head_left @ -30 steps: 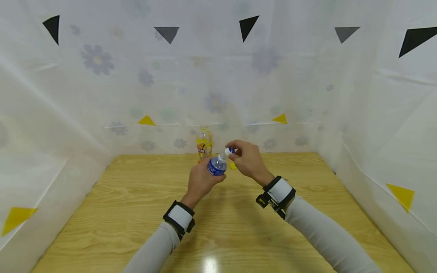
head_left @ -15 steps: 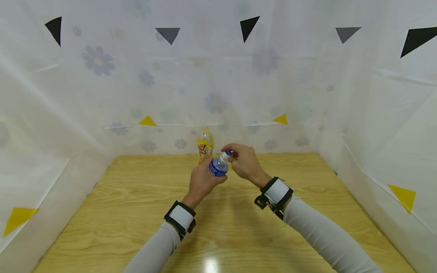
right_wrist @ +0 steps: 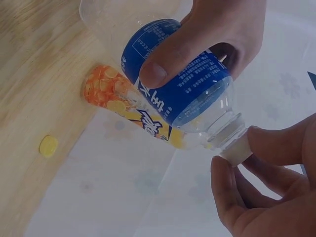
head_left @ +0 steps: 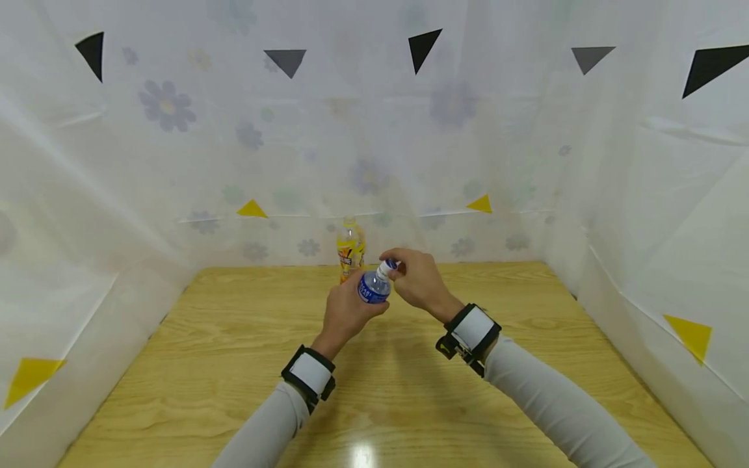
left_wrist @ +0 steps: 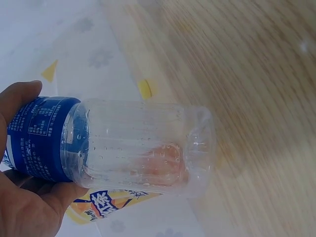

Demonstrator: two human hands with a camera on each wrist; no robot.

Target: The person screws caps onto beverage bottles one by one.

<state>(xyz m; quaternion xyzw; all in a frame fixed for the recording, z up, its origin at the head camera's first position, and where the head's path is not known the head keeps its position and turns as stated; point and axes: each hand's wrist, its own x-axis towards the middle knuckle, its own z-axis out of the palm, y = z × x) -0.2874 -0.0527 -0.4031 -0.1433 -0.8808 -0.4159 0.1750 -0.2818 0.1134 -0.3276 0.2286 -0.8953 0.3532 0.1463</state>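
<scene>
My left hand grips a clear plastic bottle round its blue label, holding it tilted above the table. Drops cling inside the clear lower part, as the left wrist view shows. At the bottle's mouth, the thumb and fingers of my right hand pinch a white cap with a blue top. The cap sits on the neck; whether its thread has caught I cannot tell. Just behind the left hand stands a second bottle with a yellow and orange label, its lower part partly hidden by that hand.
A small yellow cap lies on the wooden table near the second bottle. White flowered sheeting with black, grey and yellow triangles encloses the table at the back and both sides.
The right hand has brought the white cap from beside the bottle's mouth down and left onto the neck. During the last half second both hands have stayed almost still.
</scene>
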